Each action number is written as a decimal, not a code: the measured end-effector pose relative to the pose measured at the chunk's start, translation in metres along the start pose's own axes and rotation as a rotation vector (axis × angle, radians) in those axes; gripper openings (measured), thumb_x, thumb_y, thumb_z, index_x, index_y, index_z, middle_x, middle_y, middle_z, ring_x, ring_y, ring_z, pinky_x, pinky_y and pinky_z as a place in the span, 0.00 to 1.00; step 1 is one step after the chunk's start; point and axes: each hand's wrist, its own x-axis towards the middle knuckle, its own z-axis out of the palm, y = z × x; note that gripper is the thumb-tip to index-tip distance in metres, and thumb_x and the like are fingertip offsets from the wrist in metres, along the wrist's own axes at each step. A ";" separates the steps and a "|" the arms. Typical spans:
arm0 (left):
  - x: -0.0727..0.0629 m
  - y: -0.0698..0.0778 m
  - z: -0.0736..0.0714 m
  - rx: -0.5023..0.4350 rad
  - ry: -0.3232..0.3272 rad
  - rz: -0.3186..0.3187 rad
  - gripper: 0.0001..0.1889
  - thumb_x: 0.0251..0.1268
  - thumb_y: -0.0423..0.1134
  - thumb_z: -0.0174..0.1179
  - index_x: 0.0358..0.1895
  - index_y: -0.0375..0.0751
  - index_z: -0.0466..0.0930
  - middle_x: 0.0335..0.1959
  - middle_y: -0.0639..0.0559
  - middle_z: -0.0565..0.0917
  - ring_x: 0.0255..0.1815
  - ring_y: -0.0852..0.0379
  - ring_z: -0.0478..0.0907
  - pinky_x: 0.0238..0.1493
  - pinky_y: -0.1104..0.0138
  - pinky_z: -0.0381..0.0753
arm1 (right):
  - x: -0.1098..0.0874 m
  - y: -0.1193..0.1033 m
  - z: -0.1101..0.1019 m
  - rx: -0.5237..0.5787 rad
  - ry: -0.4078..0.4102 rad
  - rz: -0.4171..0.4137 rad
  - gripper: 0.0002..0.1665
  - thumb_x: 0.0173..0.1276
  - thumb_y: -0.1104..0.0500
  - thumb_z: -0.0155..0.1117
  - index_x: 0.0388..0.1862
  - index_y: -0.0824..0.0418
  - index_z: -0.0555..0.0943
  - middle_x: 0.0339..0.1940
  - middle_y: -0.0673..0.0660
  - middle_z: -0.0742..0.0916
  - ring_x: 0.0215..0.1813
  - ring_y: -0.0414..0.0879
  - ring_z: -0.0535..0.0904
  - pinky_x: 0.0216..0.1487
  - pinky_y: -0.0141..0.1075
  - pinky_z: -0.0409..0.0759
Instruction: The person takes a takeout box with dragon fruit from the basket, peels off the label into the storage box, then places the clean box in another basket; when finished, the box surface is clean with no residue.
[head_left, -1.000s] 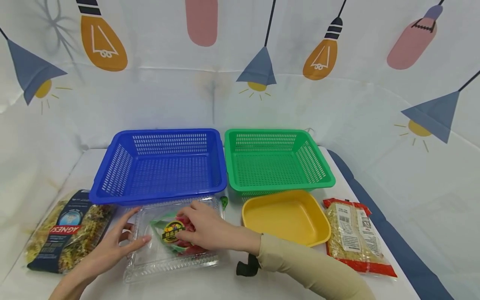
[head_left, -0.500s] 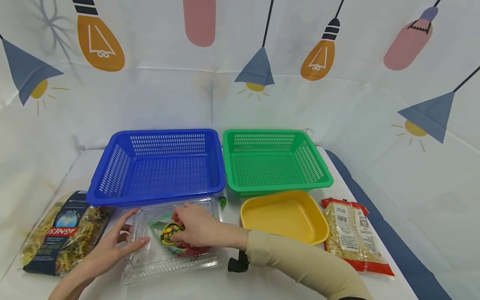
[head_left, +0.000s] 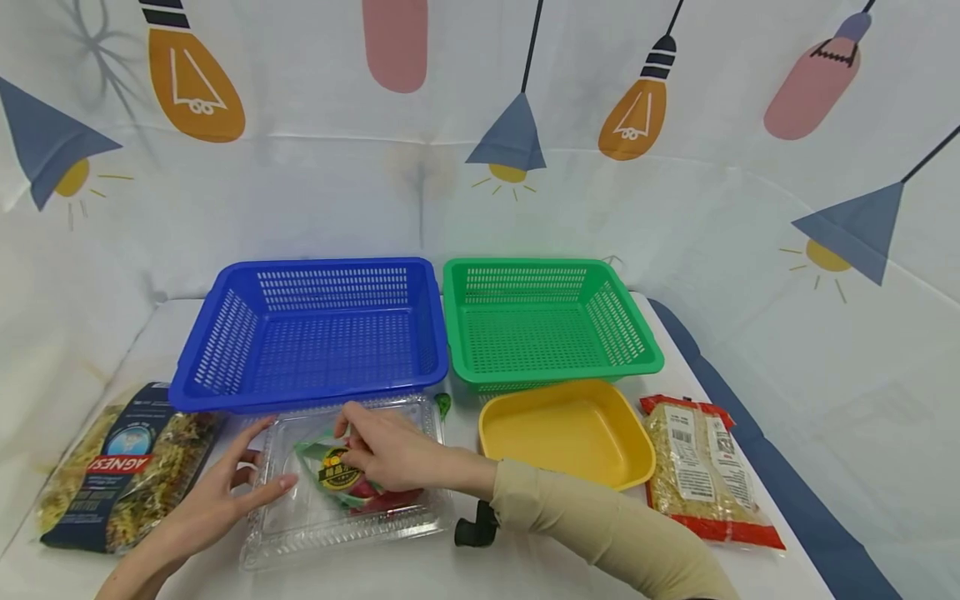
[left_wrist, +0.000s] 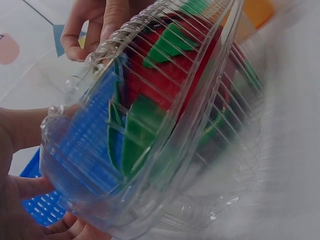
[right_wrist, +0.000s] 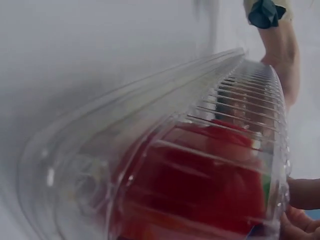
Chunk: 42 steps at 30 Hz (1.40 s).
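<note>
A clear plastic clamshell box [head_left: 288,521] lies on the table below the blue basket, its lid down. Through it shows a red fruit with green leafy flaps, like a dragon fruit [left_wrist: 150,82]. A round black and gold sticker [head_left: 339,473] sits on the lid. My right hand [head_left: 401,454] is over the lid, fingers bent down and thumb at the sticker's right edge. My left hand [head_left: 221,492] rests at the box's left end, thumb lying over the lid and fingers spread along the side. The right hand hides part of the fruit.
Behind the box stand a blue basket [head_left: 197,398] and a green basket [head_left: 641,367]. A yellow tray [head_left: 630,479] is to the right, beside a red-edged bag of grain [head_left: 693,467]. A pasta bag [head_left: 123,483] lies left. A small green thing [head_left: 443,405] shows behind the box.
My right hand has shifted a little left over the lid, and its index finger stands higher, showing more of the sticker. The left hand keeps its place on the box.
</note>
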 end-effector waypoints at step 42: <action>0.000 -0.002 -0.003 -0.006 -0.031 -0.013 0.48 0.73 0.50 0.59 0.82 0.46 0.33 0.55 0.36 0.65 0.41 0.54 0.67 0.35 0.62 0.70 | -0.044 0.043 -0.051 0.561 -0.111 0.069 0.14 0.67 0.63 0.69 0.52 0.59 0.87 0.37 0.50 0.89 0.34 0.45 0.81 0.38 0.33 0.81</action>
